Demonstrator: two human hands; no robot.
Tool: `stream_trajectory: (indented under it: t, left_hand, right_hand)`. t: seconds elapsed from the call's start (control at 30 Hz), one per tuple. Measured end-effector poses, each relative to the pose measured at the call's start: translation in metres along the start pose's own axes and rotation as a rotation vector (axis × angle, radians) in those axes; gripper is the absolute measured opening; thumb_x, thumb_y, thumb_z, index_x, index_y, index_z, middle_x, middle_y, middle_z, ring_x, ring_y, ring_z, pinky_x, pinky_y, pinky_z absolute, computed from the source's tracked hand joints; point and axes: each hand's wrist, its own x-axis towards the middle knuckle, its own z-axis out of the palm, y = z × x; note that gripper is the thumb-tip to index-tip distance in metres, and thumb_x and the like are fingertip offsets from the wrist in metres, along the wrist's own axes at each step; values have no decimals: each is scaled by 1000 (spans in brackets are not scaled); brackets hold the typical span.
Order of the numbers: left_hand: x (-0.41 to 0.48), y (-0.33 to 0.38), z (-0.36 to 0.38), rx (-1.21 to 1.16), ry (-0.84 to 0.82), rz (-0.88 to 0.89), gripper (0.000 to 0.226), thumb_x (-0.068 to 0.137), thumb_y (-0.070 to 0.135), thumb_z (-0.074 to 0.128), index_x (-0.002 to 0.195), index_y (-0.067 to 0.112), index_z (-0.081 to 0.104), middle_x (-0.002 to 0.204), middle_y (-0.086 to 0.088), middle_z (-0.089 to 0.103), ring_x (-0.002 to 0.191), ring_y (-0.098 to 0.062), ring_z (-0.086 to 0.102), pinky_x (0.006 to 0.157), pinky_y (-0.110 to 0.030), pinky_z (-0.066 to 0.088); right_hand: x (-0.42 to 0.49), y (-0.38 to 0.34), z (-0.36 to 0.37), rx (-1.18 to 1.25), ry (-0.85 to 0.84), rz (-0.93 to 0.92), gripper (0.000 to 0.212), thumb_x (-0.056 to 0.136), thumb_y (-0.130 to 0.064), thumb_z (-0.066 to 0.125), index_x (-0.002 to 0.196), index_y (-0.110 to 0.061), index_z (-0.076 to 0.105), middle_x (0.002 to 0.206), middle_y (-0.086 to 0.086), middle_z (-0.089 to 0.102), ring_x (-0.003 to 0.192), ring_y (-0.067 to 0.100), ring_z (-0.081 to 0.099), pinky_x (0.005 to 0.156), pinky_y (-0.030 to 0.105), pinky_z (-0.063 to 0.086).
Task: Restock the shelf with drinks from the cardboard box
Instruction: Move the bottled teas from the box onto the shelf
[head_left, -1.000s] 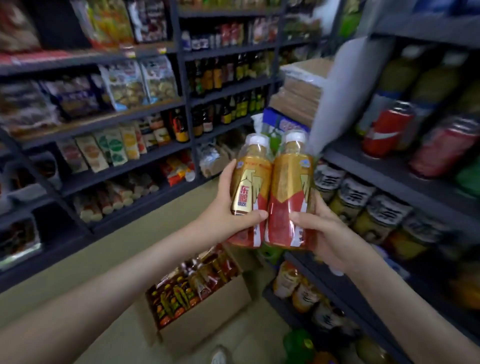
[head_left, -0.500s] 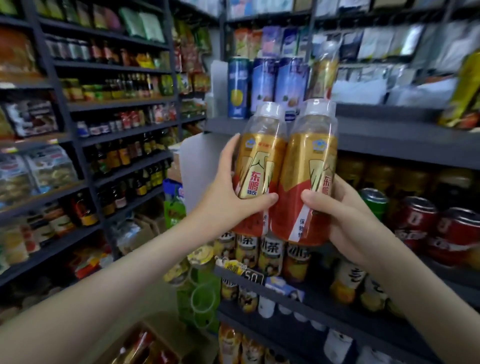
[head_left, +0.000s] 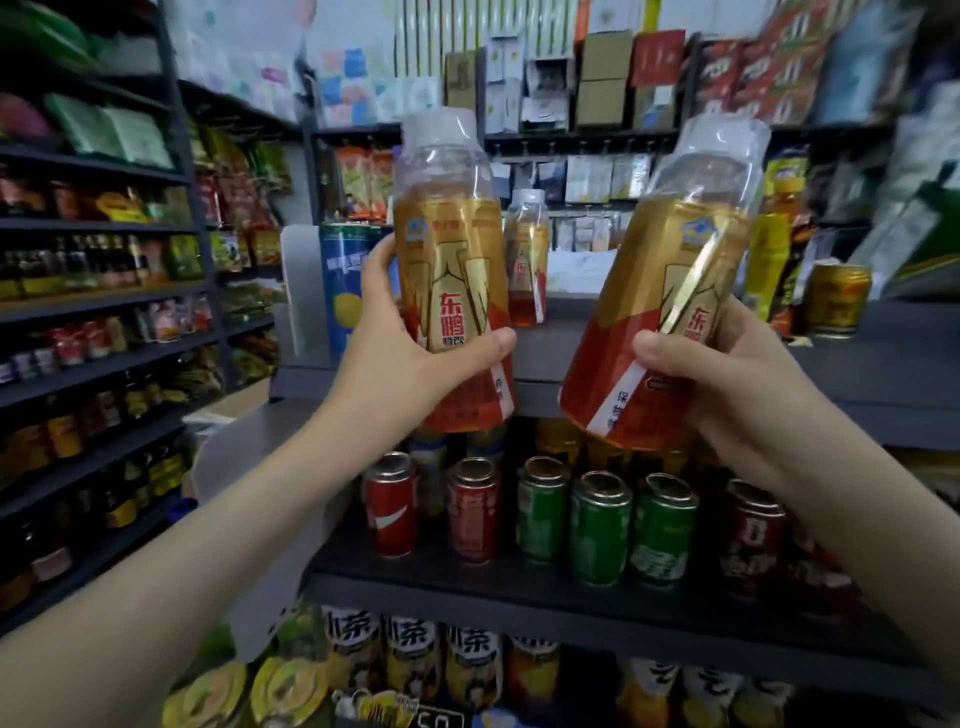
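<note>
My left hand (head_left: 395, 353) grips a gold-and-red drink bottle (head_left: 447, 249) with a clear cap, held upright in front of the top shelf (head_left: 857, 364). My right hand (head_left: 727, 374) grips a second bottle of the same kind (head_left: 670, 291), tilted with its top leaning right. The two bottles are apart. A third bottle of the same drink (head_left: 527, 265) stands on the top shelf between them, further back. The cardboard box is out of view.
A blue can (head_left: 343, 280) stands at the top shelf's left end and a gold can (head_left: 836, 299) at its right. The shelf below (head_left: 519, 592) holds red and green cans. Lower down are yellow tea bottles. Dark racks of goods line the left wall.
Both hands have risen to top-shelf height and moved apart. The two bottles, side by side and touching before, are now separated, and the right one has tilted.
</note>
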Motion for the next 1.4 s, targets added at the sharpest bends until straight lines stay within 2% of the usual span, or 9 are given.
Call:
stream_trajectory:
  t: [0.27, 0.43, 0.63, 0.77, 0.97, 1.17, 1.27, 1.33, 1.4]
  left_hand:
    - [33, 9, 8, -103, 115, 1, 106, 52, 44, 87, 138, 31, 26, 120, 15, 55, 106, 1, 60, 99, -40, 48]
    - [39, 9, -7, -87, 226, 30, 95, 63, 30, 82, 139, 29, 25, 119, 13, 55, 99, 7, 59, 96, -35, 49]
    - [49, 9, -40, 49, 229, 93, 97, 67, 31, 82, 141, 35, 19, 115, 25, 49, 91, 22, 51, 76, -12, 43]
    - [56, 6, -53, 66, 232, 104, 98, 68, 31, 82, 143, 32, 18, 121, 17, 50, 101, 10, 53, 81, -15, 44]
    - [70, -9, -41, 39, 155, 64, 103, 68, 32, 83, 145, 31, 15, 130, 9, 50, 114, -6, 55, 101, -37, 47]
    - [78, -18, -18, 52, 96, 53, 103, 68, 36, 83, 144, 36, 13, 110, 30, 46, 105, 2, 55, 94, -27, 46]
    - [79, -22, -5, 74, 65, 60, 102, 68, 40, 82, 143, 39, 13, 106, 29, 48, 100, 8, 53, 82, -14, 43]
    - [80, -21, 5, 81, 51, 77, 100, 68, 40, 82, 142, 39, 14, 106, 29, 47, 97, 13, 50, 75, -5, 38]
    - [82, -17, 17, 98, 24, 99, 99, 68, 41, 82, 141, 39, 16, 107, 29, 48, 95, 14, 50, 74, -3, 37]
  right_hand:
    - [72, -19, -15, -118, -36, 20, 66, 63, -8, 79, 122, -15, 49, 110, 5, 69, 99, 19, 69, 81, 37, 57]
    - [143, 23, 0, -217, -18, 164, 74, 64, -2, 84, 121, -11, 37, 117, 14, 61, 105, 29, 64, 89, 51, 53]
    - [208, 69, 16, -367, 77, 204, 83, 54, -12, 92, 109, -18, 30, 117, 13, 51, 107, 30, 57, 91, 53, 51]
    - [226, 75, 26, -404, 64, 259, 84, 67, -6, 84, 125, -15, 25, 123, 14, 49, 115, 32, 53, 94, 50, 49]
    - [244, 81, 32, -511, 70, 274, 80, 82, -5, 72, 141, -7, 17, 129, 12, 47, 117, 29, 49, 90, 42, 46]
    - [245, 81, 23, -769, 30, 244, 111, 80, -19, 76, 151, -11, -9, 144, 16, 41, 130, 32, 44, 103, 44, 40]
    - [231, 67, 21, -1003, 117, -11, 102, 80, -29, 76, 151, -10, 5, 146, 17, 35, 135, 32, 36, 109, 44, 34]
    - [212, 42, 29, -783, 149, -201, 76, 87, -34, 68, 145, -13, 24, 132, 10, 47, 125, 26, 46, 100, 40, 43]
    - [190, 14, 35, -423, -53, -174, 52, 92, -40, 58, 133, -14, 41, 114, 7, 57, 108, 19, 56, 86, 38, 50]
